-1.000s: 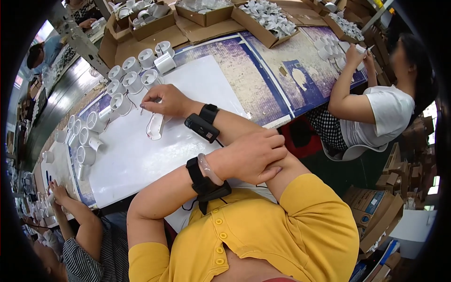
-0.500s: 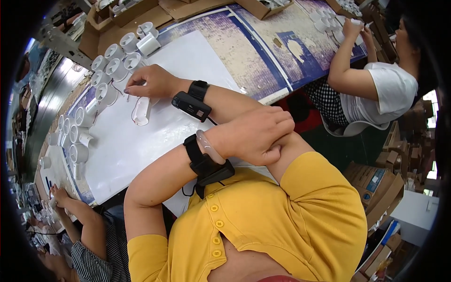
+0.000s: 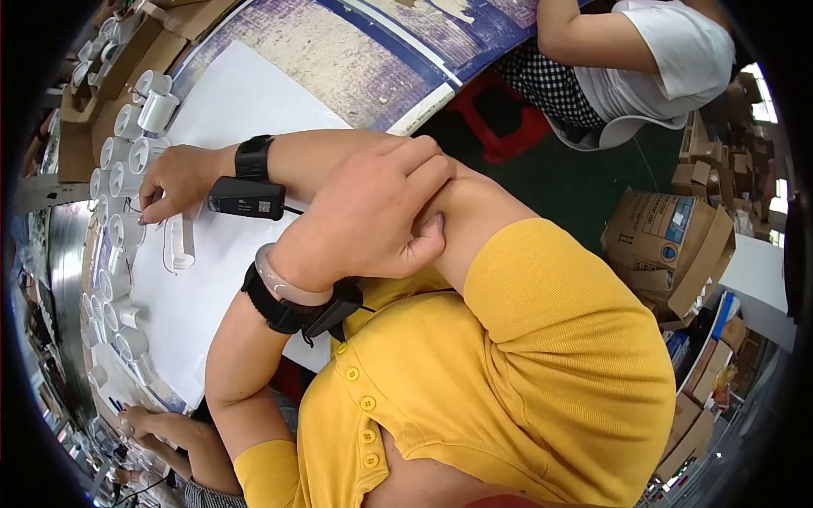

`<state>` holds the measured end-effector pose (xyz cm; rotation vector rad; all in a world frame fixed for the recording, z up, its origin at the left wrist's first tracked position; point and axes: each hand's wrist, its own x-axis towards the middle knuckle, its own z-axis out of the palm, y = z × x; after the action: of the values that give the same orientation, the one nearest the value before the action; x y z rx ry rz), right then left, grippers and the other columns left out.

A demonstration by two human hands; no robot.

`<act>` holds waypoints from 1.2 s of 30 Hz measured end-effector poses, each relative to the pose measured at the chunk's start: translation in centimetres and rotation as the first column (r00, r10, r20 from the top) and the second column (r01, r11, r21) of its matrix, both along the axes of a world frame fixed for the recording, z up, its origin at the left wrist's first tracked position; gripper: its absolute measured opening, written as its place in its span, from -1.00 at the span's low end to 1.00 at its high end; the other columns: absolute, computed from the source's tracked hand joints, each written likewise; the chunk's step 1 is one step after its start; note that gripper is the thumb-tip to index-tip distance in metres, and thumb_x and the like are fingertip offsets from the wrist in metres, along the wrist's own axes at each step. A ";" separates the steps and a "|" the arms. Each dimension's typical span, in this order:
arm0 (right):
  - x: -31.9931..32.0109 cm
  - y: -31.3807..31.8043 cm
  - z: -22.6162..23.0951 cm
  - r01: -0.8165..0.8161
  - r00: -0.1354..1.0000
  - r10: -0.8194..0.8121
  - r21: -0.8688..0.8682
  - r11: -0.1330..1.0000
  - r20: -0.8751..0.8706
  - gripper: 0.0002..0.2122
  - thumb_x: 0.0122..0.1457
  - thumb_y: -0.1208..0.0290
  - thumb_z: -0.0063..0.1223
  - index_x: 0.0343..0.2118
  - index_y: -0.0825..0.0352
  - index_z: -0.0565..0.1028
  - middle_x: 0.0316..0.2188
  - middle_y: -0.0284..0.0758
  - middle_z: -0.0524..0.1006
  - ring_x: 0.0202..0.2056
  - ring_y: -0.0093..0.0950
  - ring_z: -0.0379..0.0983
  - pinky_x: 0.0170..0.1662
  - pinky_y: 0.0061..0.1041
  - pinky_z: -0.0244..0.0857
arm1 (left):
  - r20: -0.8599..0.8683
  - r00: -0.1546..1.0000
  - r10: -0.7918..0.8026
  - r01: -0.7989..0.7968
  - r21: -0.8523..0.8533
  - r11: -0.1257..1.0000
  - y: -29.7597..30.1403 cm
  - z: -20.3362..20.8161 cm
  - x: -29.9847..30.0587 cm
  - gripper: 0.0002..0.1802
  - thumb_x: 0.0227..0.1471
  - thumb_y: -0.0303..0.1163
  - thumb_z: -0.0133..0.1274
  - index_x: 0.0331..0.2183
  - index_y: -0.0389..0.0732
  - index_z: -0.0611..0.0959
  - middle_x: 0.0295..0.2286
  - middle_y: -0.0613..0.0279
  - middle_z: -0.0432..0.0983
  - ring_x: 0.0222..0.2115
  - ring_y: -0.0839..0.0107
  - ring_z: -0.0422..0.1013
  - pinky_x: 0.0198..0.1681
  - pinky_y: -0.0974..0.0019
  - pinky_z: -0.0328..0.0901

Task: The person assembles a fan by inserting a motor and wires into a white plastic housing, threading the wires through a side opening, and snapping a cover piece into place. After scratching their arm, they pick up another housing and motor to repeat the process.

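Observation:
My right arm reaches across to the left, and my right hand point(image 3: 174, 182) is low over the white sheet point(image 3: 246, 93). Its thumb and fingers are pinched beside a white round housing point(image 3: 127, 230); a thin wire runs close to the fingertips, and what they hold is too small to make out. Just below that hand lies a white trough-shaped piece point(image 3: 180, 245) with a thin wire. My left hand point(image 3: 377, 212) is closed on my right arm near the elbow, fingers curled against the skin. Both wrists wear black straps with small black boxes.
Several white round housings point(image 3: 131, 343) line the table's left side. Cardboard boxes point(image 3: 140, 51) stand at the far left. On the right sits a co-worker in a white shirt point(image 3: 669, 42), with a large carton point(image 3: 656, 241) behind. Another co-worker's arm point(image 3: 182, 432) shows at lower left.
The view has swung, so the table and parts sit further left in it. My left hand remains on my right arm; my right hand stays by the white housings with its fingers pinched.

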<state>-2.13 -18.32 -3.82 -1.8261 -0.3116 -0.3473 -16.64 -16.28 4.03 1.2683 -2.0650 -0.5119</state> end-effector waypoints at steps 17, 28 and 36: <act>0.2 0.2 -0.3 0.018 0.998 -0.015 -0.067 0.998 0.058 -0.67 -0.05 -0.01 0.11 -0.42 0.16 0.65 -0.47 -0.40 0.61 -0.40 -0.44 0.53 -0.28 -0.49 0.35 | -0.033 0.997 0.072 -0.073 0.000 0.997 2.0 -0.9 1.1 -0.63 -0.26 -0.43 0.10 -0.27 -0.26 0.52 -0.38 0.08 0.40 -0.33 0.09 0.35 -0.22 0.18 0.29; 0.0 0.1 -0.2 -0.004 0.999 0.006 -0.035 0.999 0.051 -0.68 -0.04 0.00 0.09 -0.41 0.16 0.64 -0.47 -0.40 0.61 -0.40 -0.44 0.53 -0.27 -0.48 0.34 | -0.051 0.967 0.250 -0.254 -0.079 0.964 0.3 -1.8 -0.5 -0.87 -0.05 -0.45 0.08 -0.36 -0.20 0.53 -0.50 0.16 0.40 -0.45 0.15 0.35 -0.36 0.20 0.26; 0.0 0.5 -0.2 -0.022 0.999 0.024 -0.053 0.998 0.033 -0.69 -0.03 0.01 0.08 -0.40 0.15 0.63 -0.46 -0.41 0.61 -0.39 -0.44 0.53 -0.27 -0.48 0.35 | -0.054 0.963 0.266 -0.259 0.111 0.960 0.9 -0.1 -0.6 -0.72 -0.10 -0.41 0.15 -0.26 -0.24 0.56 -0.49 0.14 0.43 -0.44 0.15 0.37 -0.34 0.21 0.29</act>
<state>-2.11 -17.84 -4.07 -1.8681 -0.3677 -0.3568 -17.23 -15.34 3.93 1.5366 -1.7979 -0.5363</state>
